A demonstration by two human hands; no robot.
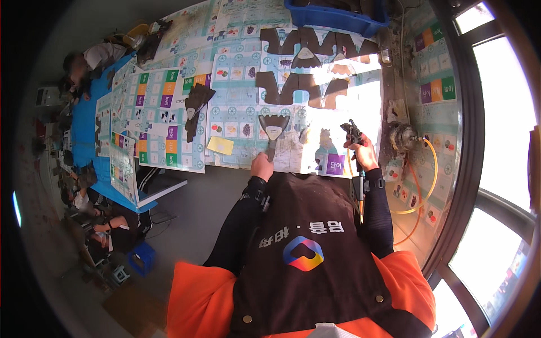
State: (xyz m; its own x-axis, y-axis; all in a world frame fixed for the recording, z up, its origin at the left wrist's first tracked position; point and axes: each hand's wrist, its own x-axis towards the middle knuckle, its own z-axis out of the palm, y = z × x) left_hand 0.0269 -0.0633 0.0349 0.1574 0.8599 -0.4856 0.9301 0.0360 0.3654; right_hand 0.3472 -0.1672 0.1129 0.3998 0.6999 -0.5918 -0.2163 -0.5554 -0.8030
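Note:
At the table's near edge, my left hand [261, 167] is closed on the narrow end of a dark brown flat piece [275, 121], which widens away from me and bears a pale patch. My right hand [365, 154] grips a dark metal spray gun [353, 134] to the right, its nozzle end over the table. Beyond my hands, dark brown cut pieces [276, 90] with curved edges lie in two rows, some in bright sunlight. Left of them rests a bundle of brown pieces [195, 107], and a small yellow card [220, 145] lies closer to me.
A blue bin [338, 21] stands at the table's far side. To the right, a metal canister [403, 137] has a yellow hose [435, 169] looping down, beside windows [501, 107]. People sit along a blue-covered table [81, 127] at the left. A blue crate [141, 257] is on the floor.

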